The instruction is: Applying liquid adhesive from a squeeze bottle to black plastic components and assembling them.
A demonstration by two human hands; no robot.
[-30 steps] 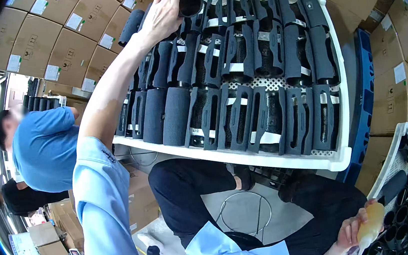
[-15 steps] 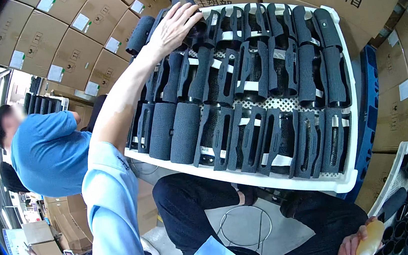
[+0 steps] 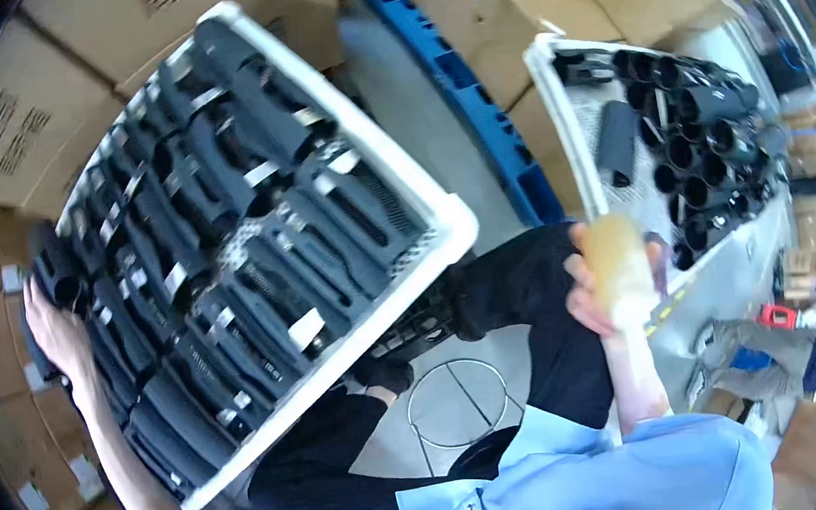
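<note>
My left hand (image 3: 60,335) reaches to the far left corner of a white plastic crate (image 3: 451,220) and grips a dark, rough-surfaced sleeve (image 3: 55,263); its fingertips are partly hidden. Rows of similar sleeves (image 3: 259,136), some with slots and white labels, fill the crate. On the right, over my thigh, my right hand (image 3: 585,285) is closed round a yellowish bottle (image 3: 616,256). The bottle's white end points down toward my forearm.
A second white crate (image 3: 555,127) at the right holds several glossy black tubes (image 3: 692,137) and one loose dark sleeve (image 3: 617,142). Between the crates runs a blue pallet (image 3: 471,97). Cardboard boxes (image 3: 40,116) stand behind. A round metal stool ring (image 3: 452,361) is by my legs.
My view has swung to the right, bringing the second crate fully in. My right hand has raised the bottle. My left hand stays at the same crate corner.
</note>
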